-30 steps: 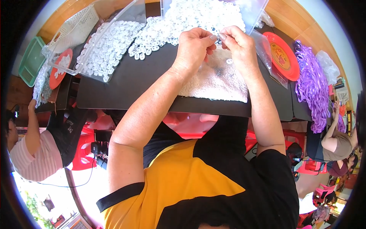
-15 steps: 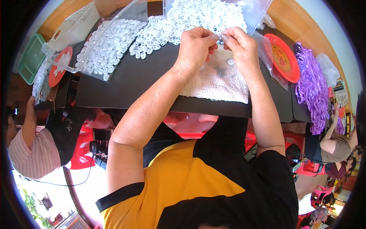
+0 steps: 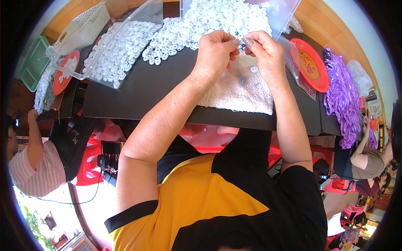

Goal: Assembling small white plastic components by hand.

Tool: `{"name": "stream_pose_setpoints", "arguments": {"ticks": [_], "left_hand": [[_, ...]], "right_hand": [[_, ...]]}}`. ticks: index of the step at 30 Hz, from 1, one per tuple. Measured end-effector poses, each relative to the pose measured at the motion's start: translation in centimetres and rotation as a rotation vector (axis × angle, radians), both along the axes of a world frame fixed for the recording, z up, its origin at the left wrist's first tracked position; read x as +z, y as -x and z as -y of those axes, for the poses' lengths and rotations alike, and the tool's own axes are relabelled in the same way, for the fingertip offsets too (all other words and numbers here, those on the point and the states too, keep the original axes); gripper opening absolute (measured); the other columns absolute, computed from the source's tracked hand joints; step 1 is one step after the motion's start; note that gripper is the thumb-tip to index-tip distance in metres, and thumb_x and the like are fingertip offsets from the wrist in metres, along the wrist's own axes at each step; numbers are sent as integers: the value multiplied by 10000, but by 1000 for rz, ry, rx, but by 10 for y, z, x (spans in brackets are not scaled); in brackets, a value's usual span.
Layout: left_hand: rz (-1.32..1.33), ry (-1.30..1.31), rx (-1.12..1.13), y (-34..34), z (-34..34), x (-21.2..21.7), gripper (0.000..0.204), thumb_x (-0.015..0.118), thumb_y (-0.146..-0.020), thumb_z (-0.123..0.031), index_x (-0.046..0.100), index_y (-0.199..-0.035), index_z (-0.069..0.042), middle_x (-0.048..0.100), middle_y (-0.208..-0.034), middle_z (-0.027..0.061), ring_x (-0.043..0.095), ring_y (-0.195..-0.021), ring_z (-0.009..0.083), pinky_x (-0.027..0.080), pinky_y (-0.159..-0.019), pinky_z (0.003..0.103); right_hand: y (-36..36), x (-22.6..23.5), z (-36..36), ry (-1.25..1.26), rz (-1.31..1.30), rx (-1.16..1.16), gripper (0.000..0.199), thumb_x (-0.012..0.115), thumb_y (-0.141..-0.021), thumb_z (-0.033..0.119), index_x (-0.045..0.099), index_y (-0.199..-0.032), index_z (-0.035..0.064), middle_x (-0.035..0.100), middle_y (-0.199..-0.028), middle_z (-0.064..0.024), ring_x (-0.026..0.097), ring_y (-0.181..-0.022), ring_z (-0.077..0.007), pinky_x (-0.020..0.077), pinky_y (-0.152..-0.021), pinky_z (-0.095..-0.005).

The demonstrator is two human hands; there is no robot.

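Both hands are raised close together over the far part of a white towel (image 3: 236, 98) on the dark table. My left hand (image 3: 215, 52) pinches thumb against fingers; whatever it grips is too small to make out. Beside it, my right hand (image 3: 264, 50) is closed in a similar pinch, its contents hidden too. One small white oval piece with holes (image 3: 254, 69) lies on the towel by the right hand. A few tiny dark metal bits (image 3: 242, 79) rest near the towel's middle. Just beyond the hands is a large heap of white oval pieces (image 3: 226, 19).
A clear bin (image 3: 121, 54) of white pieces lies on its side at the left, near a red plate (image 3: 67, 72) and a green basket (image 3: 34, 62). On the right are a red-orange plate (image 3: 322, 79) and purple ribbons (image 3: 341, 100). Other people sit at both sides.
My hands stay almost in place, still pinched together. The picture has shifted very slightly, and the person at the left has moved an arm a little.
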State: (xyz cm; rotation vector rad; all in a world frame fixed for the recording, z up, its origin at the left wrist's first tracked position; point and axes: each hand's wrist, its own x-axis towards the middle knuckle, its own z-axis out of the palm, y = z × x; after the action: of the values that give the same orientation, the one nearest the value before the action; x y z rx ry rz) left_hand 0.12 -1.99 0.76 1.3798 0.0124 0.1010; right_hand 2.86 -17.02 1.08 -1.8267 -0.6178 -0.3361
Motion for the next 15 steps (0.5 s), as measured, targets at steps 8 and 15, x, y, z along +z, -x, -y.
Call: {"name": "stream_pose_setpoints", "arguments": {"ticks": [8,15], "left_hand": [[6,-14,4,1,0,1,141,644,-865,-89,625,-907,44,619,-705,69,551,-573,117,418,-458,246],[-9,-24,17,3,0,3,135,639,-858,-82,627,-898,46,614,-693,69,541,-552,114,405,-444,241]], "right_hand": [[-1,-1,0,23,30,-6,44,591,-890,43,605,-911,7,595,-671,-29,548,-633,-91,451,-594,-244],[1,0,-1,63,79,-36,40,589,-882,38,598,-906,7,604,-676,-49,565,-631,-107,461,-598,-257]]}}
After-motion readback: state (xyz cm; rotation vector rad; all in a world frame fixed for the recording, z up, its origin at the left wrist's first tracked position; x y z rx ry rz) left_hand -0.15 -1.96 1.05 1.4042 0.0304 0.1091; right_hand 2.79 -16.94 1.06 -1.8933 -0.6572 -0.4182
